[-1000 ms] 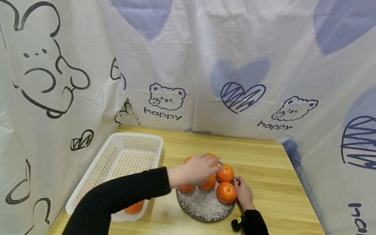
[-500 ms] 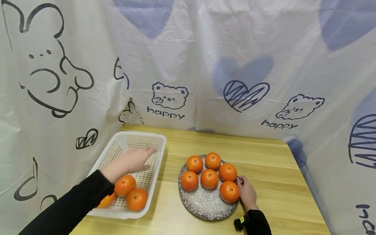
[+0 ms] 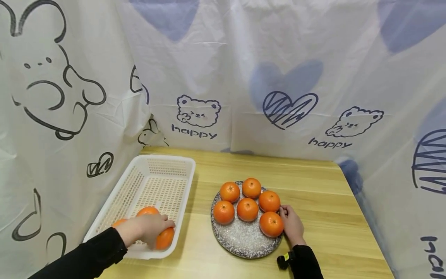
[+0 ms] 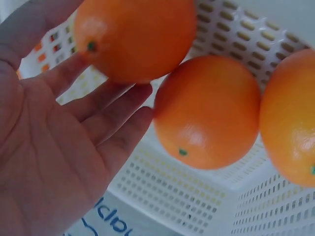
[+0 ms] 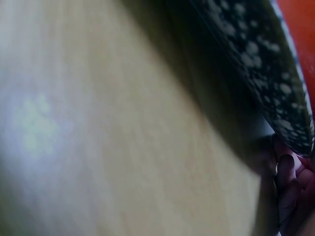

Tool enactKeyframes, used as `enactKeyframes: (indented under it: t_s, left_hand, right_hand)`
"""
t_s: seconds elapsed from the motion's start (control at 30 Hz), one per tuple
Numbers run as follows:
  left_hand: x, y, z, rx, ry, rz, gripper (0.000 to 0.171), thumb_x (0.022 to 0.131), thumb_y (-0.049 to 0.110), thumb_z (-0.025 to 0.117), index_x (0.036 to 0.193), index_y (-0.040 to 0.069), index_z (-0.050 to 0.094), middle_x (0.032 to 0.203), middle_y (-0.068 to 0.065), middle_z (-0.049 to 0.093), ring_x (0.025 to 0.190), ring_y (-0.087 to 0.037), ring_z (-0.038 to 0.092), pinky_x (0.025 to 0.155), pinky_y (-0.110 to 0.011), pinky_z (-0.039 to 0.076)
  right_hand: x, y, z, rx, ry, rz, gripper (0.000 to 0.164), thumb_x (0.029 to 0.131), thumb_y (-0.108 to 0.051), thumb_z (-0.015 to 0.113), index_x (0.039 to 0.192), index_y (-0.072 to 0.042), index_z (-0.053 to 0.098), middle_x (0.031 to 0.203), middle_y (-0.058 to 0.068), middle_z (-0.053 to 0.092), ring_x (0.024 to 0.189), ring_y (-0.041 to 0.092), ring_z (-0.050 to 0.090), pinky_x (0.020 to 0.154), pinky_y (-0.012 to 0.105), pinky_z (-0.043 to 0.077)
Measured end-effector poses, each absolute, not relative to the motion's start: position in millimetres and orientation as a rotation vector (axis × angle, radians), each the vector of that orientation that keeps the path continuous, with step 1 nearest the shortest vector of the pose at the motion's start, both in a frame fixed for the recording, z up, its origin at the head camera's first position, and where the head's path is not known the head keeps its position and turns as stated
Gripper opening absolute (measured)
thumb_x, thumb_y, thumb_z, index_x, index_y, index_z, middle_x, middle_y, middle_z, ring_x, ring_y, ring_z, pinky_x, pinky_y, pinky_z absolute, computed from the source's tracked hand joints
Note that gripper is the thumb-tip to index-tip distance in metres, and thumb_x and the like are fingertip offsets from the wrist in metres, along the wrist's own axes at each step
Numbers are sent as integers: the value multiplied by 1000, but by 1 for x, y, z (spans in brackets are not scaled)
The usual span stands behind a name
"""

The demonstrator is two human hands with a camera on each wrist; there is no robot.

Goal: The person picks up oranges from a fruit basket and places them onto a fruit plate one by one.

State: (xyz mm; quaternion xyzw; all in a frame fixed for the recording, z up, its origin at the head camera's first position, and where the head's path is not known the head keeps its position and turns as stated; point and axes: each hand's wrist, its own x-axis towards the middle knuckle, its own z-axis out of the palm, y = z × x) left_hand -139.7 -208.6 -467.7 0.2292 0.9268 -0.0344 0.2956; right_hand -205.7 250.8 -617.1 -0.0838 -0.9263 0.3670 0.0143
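In the white plastic basket [image 3: 189, 186], my left hand [image 3: 148, 228] reaches down over an orange [image 3: 165, 238]. The left wrist view shows this orange [image 4: 135, 37] between thumb and fingers, the fingertips at its lower edge. A second orange [image 4: 209, 113] sits against it, with a third orange [image 4: 290, 118] beyond. On the right, a round speckled grey plate [image 3: 244, 244] carries several oranges, grouped towards its back and right. My right hand [image 3: 292, 224] holds the plate's right rim, its fingers [image 5: 287, 172] curled at the underside of the edge in the right wrist view.
The light wooden table [image 3: 334, 217] bears both basket and plate, with a strip of wood between them. A printed white curtain [image 3: 244, 77] hangs behind and along both sides. A small black device [image 3: 283, 261] is strapped at the right wrist.
My left hand has moved from above the plate to the left, then down into the basket onto an orange. My right hand stays at the plate's rim.
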Motion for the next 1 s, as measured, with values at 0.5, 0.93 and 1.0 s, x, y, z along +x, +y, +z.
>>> enactKeyframes:
  t_s: [0.5,0.93,1.0]
  left_hand:
    - [-147,-200,-471,716,2389,-321,65,61,23,91,115,23,55,102,0,56,88,-13,58,72,-31,52]
    - [-175,-175,-394,560,2516,-108,68,64,7,86,124,10,55,111,-11,58,93,-24,56,81,-43,52]
    - [-180,-166,-387,645,2567,-112,66,66,10,86,124,10,55,107,-10,58,91,-23,56,80,-42,52]
  right_hand:
    - [-207,250,-620,-264,-2886,1142,33,101,-30,48,116,-5,62,96,10,70,89,30,65,70,39,47]
    - [-207,252,-619,-244,-2887,1140,33,100,-30,48,116,-4,61,94,10,69,87,29,65,68,38,46]
    - [-207,252,-618,-238,-2888,1144,33,100,-29,48,116,-4,61,94,10,69,87,30,65,69,39,46]
